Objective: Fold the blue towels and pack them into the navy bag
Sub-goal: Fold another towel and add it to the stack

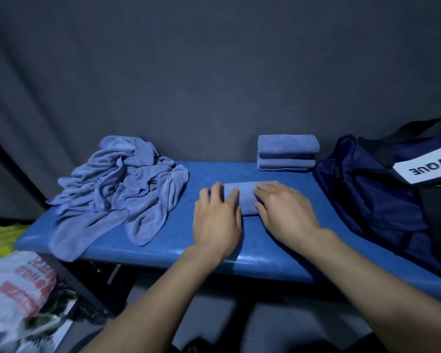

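Note:
A small folded blue towel (245, 197) lies in the middle of the blue padded bench (163, 253). My left hand (218, 217) presses flat on its left part with straight fingers. My right hand (285, 210) lies flat on its right part. A heap of unfolded blue towels (117, 189) covers the bench's left end, one corner hanging over the front edge. A short stack of folded blue towels (287, 152) sits at the back, against the wall. The navy bag (382, 197) with a white label stands on the right end, its black straps up.
A dark grey curtain wall (214, 72) closes off the back. Left of the bench, low down, lie a white plastic bag with red print (18, 284) and something yellow-green (0, 238). Bare bench surface shows along the front edge.

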